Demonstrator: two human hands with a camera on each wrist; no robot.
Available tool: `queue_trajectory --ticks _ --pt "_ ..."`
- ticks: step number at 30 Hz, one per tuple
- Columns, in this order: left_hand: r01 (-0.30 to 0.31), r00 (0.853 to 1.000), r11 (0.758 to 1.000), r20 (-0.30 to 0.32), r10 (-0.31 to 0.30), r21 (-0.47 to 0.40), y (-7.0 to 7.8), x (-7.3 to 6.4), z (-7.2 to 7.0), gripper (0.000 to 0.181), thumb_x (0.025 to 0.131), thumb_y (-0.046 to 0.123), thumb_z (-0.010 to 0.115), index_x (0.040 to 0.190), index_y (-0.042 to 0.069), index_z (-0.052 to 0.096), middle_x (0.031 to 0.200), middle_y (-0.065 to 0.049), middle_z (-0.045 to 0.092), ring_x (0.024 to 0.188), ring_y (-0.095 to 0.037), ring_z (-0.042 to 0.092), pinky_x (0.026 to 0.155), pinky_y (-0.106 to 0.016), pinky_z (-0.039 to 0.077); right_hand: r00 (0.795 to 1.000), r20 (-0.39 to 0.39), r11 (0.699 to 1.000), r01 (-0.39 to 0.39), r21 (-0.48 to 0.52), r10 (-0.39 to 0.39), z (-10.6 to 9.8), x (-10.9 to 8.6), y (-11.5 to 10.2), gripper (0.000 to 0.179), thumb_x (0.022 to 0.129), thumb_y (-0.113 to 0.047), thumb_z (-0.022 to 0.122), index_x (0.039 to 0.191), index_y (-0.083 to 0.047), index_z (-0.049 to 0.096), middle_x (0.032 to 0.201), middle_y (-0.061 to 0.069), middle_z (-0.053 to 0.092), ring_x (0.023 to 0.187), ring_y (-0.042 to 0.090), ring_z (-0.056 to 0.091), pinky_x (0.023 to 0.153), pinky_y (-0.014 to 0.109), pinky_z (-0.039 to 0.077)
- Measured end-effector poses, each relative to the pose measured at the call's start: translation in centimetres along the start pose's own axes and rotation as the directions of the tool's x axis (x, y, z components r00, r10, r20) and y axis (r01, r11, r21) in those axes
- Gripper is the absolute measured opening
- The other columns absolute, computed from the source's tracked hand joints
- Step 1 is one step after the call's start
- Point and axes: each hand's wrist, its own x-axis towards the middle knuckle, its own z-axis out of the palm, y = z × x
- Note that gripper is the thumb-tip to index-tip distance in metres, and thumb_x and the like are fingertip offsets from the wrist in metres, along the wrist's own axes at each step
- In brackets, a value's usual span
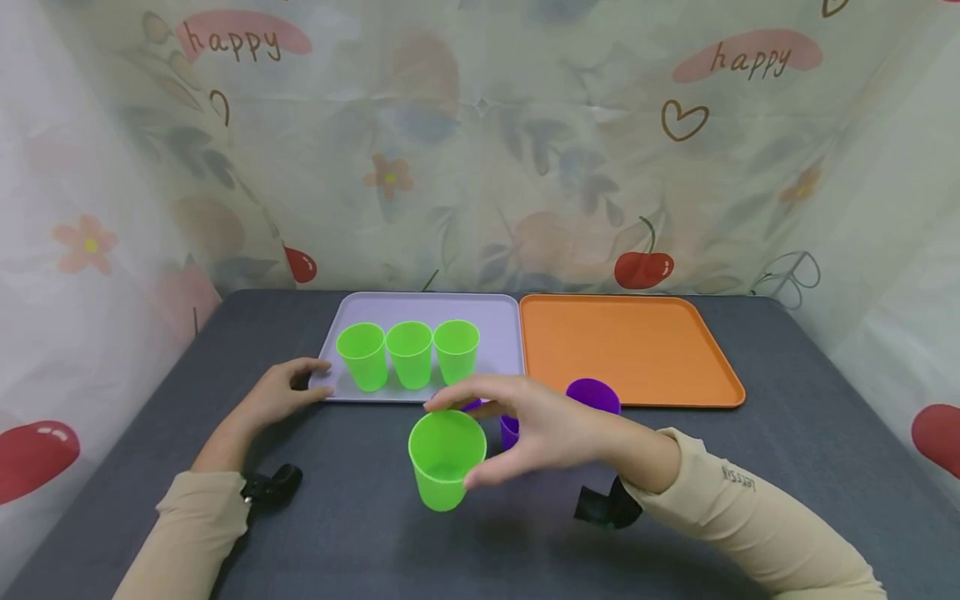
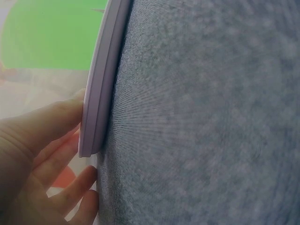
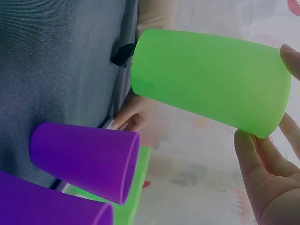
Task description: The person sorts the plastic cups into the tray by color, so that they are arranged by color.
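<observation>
My right hand (image 1: 536, 421) holds a green cup (image 1: 442, 479) near its rim, thumb on one side and fingers on the other. The cup is upright above the dark table, its base clear of the cloth in the right wrist view. Purple cups (image 3: 84, 159) stand close by, partly behind my right hand in the head view. My left hand (image 1: 281, 392) rests thumb and fingertips at the left edge of the lavender tray (image 1: 495, 333), near its front corner. Three green cups (image 1: 409, 357) stand upright in a row on that tray.
An orange tray (image 1: 622, 350) lies to the right, its edge against the lavender one. Both sit toward the back of the dark table (image 1: 337, 533). Printed curtains (image 1: 480, 208) hang behind and at the sides. Each wrist wears a black camera mount (image 1: 273, 485).
</observation>
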Motion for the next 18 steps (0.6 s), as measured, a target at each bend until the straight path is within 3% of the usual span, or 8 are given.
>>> queue_trajectory --ticks 7,14,18 --pt "0.001 1.000 1.000 0.001 -0.001 0.004 0.1 0.0 0.0 0.052 0.087 0.030 0.065 0.127 0.001 0.054 0.131 -0.025 0.051 0.118 -0.039 0.046 0.102 -0.057 0.035 1.000 -0.011 1.000 0.010 -0.003 -0.010 -1.3 0.1 -0.6 0.058 0.075 -0.010 0.077 0.127 -0.002 0.051 0.126 0.009 0.058 0.117 0.016 0.053 0.099 0.029 0.047" --pt "-0.005 1.000 1.000 0.001 0.005 0.004 0.1 -0.1 -0.1 0.051 0.087 0.029 0.065 0.127 0.000 0.053 0.131 -0.026 0.051 0.119 -0.039 0.046 0.102 -0.057 0.035 0.997 -0.070 0.995 0.038 -0.095 -0.045 -3.2 0.2 -1.1 0.060 0.072 -0.008 0.078 0.126 -0.001 0.052 0.125 0.011 0.059 0.115 0.018 0.056 0.096 0.029 0.048" --pt "-0.005 1.000 1.000 0.003 0.005 0.002 0.2 -0.1 -0.1 0.051 0.087 0.028 0.065 0.127 0.000 0.053 0.131 -0.026 0.051 0.119 -0.040 0.046 0.102 -0.057 0.035 0.993 -0.113 0.994 -0.001 -0.110 -0.012 -4.4 0.3 -1.1 0.060 0.072 -0.007 0.077 0.126 -0.001 0.052 0.127 0.012 0.057 0.116 0.018 0.056 0.097 0.029 0.048"
